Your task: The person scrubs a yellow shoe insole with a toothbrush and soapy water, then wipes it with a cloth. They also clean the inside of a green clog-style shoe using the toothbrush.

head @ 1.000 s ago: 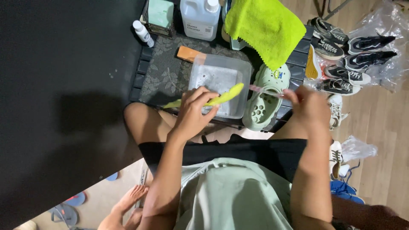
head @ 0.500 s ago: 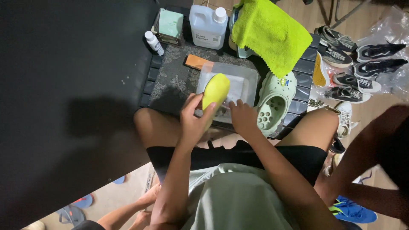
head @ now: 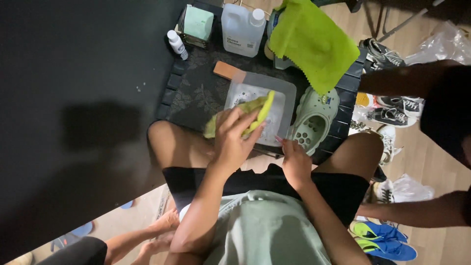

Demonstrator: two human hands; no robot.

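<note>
Head view: left hand (head: 234, 140) has its grip closed around a yellow-green cloth (head: 255, 112), held over the clear tray (head: 287, 95) on the dark mat (head: 196, 93). Right hand (head: 296, 162) rests loosely open, holding nothing, just beside the pale green clog (head: 314, 118).

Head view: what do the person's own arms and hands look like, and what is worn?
Both forearms are bare, with no sleeves reaching them, and no gloves, watch or rings are visible on the left hand or the right hand. The person wears a pale green top and black shorts.
</note>
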